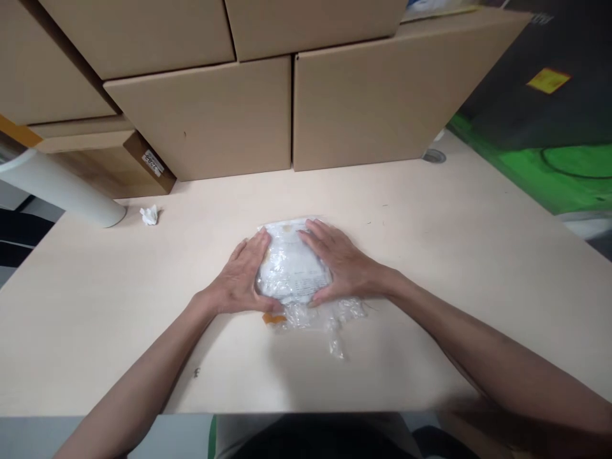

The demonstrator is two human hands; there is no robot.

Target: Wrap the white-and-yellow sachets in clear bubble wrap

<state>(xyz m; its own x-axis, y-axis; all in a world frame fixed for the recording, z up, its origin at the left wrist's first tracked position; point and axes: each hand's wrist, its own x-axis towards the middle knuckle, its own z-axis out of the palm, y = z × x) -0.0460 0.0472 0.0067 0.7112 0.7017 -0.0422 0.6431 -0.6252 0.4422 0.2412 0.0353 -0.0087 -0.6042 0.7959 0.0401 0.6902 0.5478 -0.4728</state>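
Note:
A flat white package in clear bubble wrap [294, 261] lies on the table in front of me, with faint printed text showing through near its lower edge. My left hand [241, 274] grips its left side, fingertips at the upper left corner and thumb at the lower edge. From the right, my right hand [345, 260] clasps the other side, its fingers on the top face and thumb at the lower right. Crumpled clear plastic [329, 319] spills out below the package. Beside the left thumb is a small piece of orange tape [274, 318].
Large cardboard boxes [205, 121] are stacked along the back of the pale table [430, 236]. To the left stand a white cylinder [71, 191] and a crumpled white tissue [150, 215]. A clear round item [434, 156] sits at the back right, near a green surface [540, 172].

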